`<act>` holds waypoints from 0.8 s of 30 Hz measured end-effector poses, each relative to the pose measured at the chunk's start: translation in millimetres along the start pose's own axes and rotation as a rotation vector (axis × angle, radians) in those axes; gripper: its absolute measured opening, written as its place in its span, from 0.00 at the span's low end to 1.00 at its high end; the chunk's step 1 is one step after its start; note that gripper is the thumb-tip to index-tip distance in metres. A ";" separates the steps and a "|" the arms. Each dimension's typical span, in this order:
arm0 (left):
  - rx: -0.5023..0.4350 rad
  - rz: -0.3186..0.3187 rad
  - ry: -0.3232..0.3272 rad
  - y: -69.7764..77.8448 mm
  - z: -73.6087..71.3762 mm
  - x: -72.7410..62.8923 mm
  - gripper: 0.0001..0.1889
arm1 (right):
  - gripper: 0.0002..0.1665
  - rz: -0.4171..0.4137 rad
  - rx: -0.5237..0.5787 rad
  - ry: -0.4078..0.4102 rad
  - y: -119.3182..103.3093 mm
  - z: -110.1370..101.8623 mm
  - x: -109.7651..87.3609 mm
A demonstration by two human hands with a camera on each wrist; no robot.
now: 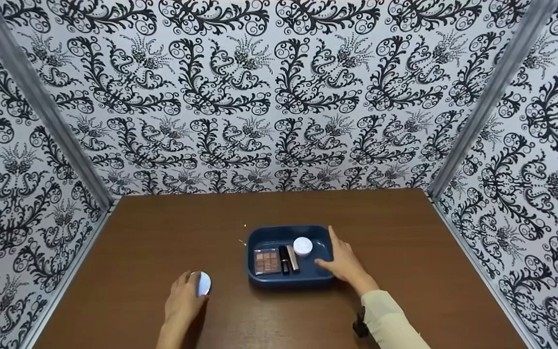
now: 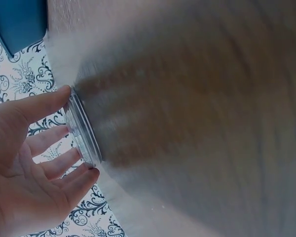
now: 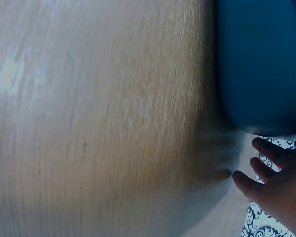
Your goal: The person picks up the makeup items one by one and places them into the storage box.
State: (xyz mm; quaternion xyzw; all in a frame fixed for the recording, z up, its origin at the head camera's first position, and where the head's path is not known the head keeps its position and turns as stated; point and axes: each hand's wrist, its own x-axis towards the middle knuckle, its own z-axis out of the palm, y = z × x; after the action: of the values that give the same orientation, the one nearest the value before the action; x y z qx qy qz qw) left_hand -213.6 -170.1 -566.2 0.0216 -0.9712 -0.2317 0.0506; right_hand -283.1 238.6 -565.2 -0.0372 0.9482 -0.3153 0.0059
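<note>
My left hand (image 1: 182, 296) holds a round, flat compact (image 1: 204, 283) by its edge, left of the tray. The left wrist view shows the compact (image 2: 84, 131) edge-on, with a clear, shiny rim between thumb and fingers. At the right end of a dark blue tray (image 1: 279, 234) is my right hand (image 1: 346, 259), thumb over the inside and index finger along the rim. Its other fingers (image 3: 247, 185) spread loosely beside the tray's outer wall in the right wrist view. Inside the tray lie an eyeshadow palette (image 1: 267, 262), a black lipstick tube (image 1: 285, 260), a gold tube (image 1: 293, 258) and a white round jar (image 1: 302, 246).
The brown wooden table (image 1: 162, 228) runs back to a wall with black-and-white patterned covering (image 1: 269, 97). Side panels with grey corner strips (image 1: 487, 97) stand left and right. Small pale specks (image 1: 244, 242) lie left of the tray.
</note>
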 end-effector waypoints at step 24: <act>-0.011 -0.025 0.001 0.0 0.1 0.0 0.34 | 0.63 -0.010 -0.005 0.005 0.1 0.3 0.2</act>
State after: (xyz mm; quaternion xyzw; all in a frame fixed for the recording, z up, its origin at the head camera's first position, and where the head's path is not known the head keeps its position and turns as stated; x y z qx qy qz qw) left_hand -213.6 -170.1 -566.3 0.0337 -0.9695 -0.2377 0.0482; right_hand -283.3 238.5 -565.5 -0.0413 0.9489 -0.3128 0.0020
